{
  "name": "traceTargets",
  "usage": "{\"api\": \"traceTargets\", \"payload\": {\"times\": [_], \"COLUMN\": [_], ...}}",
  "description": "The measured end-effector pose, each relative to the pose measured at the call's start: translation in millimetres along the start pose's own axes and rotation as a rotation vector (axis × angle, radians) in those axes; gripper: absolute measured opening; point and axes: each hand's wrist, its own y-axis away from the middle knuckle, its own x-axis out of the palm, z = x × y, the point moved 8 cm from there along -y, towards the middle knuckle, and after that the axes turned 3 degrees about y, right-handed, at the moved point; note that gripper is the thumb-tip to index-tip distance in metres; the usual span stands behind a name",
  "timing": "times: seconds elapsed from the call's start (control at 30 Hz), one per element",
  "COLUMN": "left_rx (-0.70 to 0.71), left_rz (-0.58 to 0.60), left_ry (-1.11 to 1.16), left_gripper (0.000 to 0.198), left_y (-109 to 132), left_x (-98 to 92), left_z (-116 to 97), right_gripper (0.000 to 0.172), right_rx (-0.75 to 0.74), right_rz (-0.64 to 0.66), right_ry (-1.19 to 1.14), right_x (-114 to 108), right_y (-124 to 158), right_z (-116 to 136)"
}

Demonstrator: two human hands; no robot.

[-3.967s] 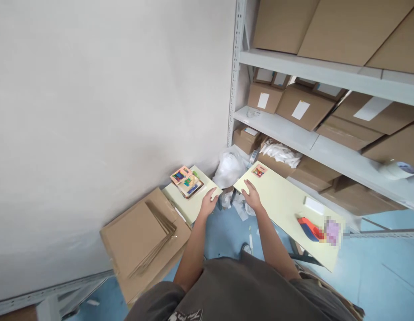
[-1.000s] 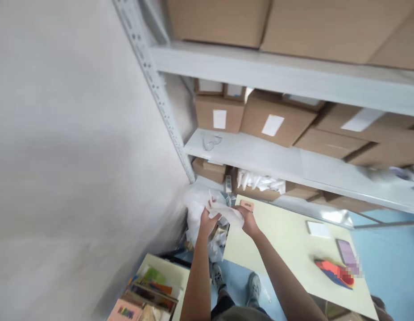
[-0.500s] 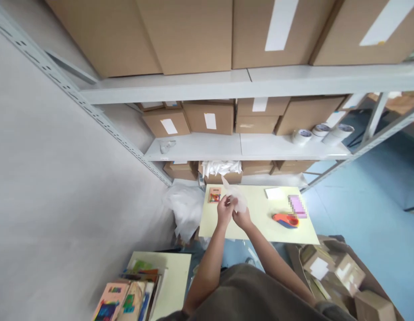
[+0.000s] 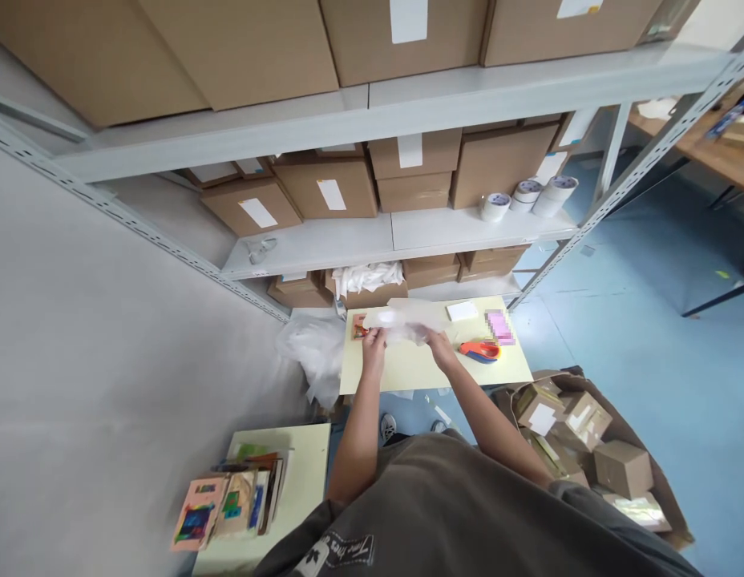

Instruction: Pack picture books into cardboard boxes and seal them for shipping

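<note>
Stretched between my two hands is a thin, translucent white plastic bag (image 4: 402, 318), held above the pale yellow table (image 4: 402, 375). My left hand (image 4: 374, 346) pinches the bag's near left edge. At its right end, my right hand (image 4: 438, 348) grips it, with the fingertips partly hidden behind the plastic. A small orange-pink printed box or booklet (image 4: 357, 327) lies beyond my left hand, partly covered by the bag. To the right of my right hand rests an orange and blue tape dispenser (image 4: 481, 351). Behind it are a white card stack (image 4: 462, 311) and a blurred pink item (image 4: 500, 327).
Shelving ahead carries cardboard boxes (image 4: 324, 188) and white tape rolls (image 4: 496, 207). Clear plastic sheeting (image 4: 312, 353) hangs left of the table. A large carton (image 4: 669, 513) of small boxes stands at right. Books (image 4: 245, 501) lie on a side table (image 4: 309, 465) at lower left.
My hands have moved apart, and the bag that was bunched between them is now spread out sideways. The camera view has shifted, so the shelves appear higher and further left.
</note>
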Motion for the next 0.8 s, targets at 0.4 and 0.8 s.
{"api": "traceTargets", "payload": {"times": [0.4,0.8], "left_rx": [-0.207,-0.496], "left_rz": [0.038,-0.072], "left_ry": [0.232,0.212], "left_gripper": [0.032,0.022], "left_y": [-26.9,-49.4], "left_x": [-68.5,-154.2], "left_z": [48.7,204.0], "right_gripper": [0.052,0.027], "right_rx": [0.309,0.689], "right_rz": [-0.033,-0.452], "right_ry": [-0.356,-0.277], "right_x": [4.8,-11.7], "right_y": [8.4,24.8], "right_z": [-67.0,-237.1]}}
